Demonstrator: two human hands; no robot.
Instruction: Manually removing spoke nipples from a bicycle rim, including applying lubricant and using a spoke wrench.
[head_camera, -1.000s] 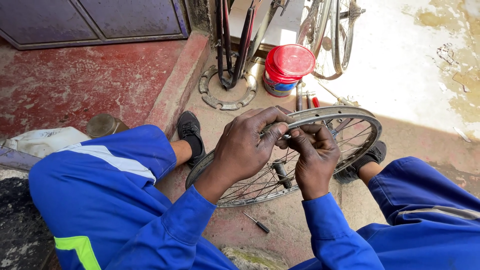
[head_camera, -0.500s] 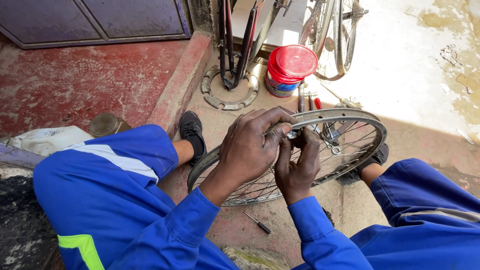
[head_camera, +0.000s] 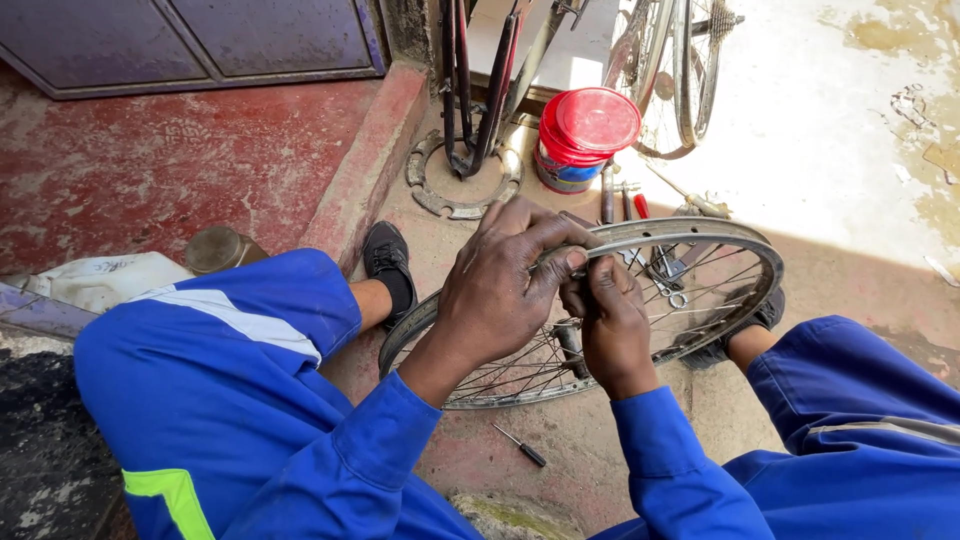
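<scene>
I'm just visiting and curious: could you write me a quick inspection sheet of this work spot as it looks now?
Surface: bare concrete ground, worn red step beside it.
Job's things: spoked wheel rim lying tilted between the person's feet.
Clutter: small screwdriver, red-lidded tin, tools beyond the rim, metal ring.
Hands: left hand grips the rim's top edge; right hand is curled among the spokes.
Cables: nothing seen.
Surroundings: bicycle wheel standing, dark door, white bag.

A dusty concrete floor (head_camera: 830, 130) carries a red-lidded tin (head_camera: 585, 135) and small screwdriver (head_camera: 520, 445).
</scene>
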